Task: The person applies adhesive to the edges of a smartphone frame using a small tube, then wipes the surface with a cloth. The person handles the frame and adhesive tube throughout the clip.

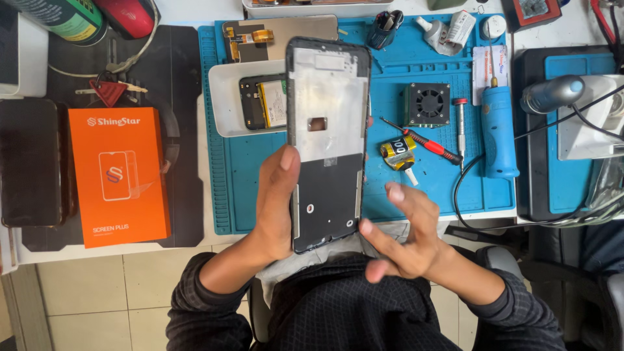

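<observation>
Above the blue silicone mat (416,185), the left hand (276,205) is gripping the black rectangular phone frame (327,140); the open right hand (400,231) is touching its 5 o'clock corner, best supporting steadily.

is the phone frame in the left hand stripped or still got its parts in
Stripped: the phone frame in the left hand shows bare metal and an empty cutout.

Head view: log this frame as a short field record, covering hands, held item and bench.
left hand: grips the phone frame by its lower left edge, thumb on the front
right hand: open, fingers at the frame's lower right corner
phone frame: upright, stripped, over the blue mat
bench left: orange box
mat: red screwdriver, blue tool, white tray
</observation>
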